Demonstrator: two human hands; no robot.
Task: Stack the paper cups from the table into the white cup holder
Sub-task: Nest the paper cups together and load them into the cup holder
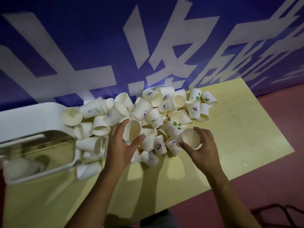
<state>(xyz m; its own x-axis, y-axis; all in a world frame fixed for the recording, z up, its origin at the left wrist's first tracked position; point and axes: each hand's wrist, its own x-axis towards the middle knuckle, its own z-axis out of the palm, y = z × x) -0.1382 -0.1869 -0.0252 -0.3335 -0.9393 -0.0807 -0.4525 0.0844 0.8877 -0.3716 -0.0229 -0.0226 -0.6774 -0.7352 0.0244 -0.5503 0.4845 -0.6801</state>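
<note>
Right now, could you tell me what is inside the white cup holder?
Through the white cup holder's clear window, a few nested cups lie at its near end; the rest looks empty. Its white-covered far end hides anything there.

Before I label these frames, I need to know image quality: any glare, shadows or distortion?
Head view: wide-angle bending tilts the banner; glare on the white cup holder window; both hands, left hand and right hand, cast shadows on the yellow table; corners dim.

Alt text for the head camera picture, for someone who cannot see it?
Two bare hands each grip a paper cup, left hand and right hand, over a loose pile of cups on a yellow table; a white cup holder lies at the left.
</note>
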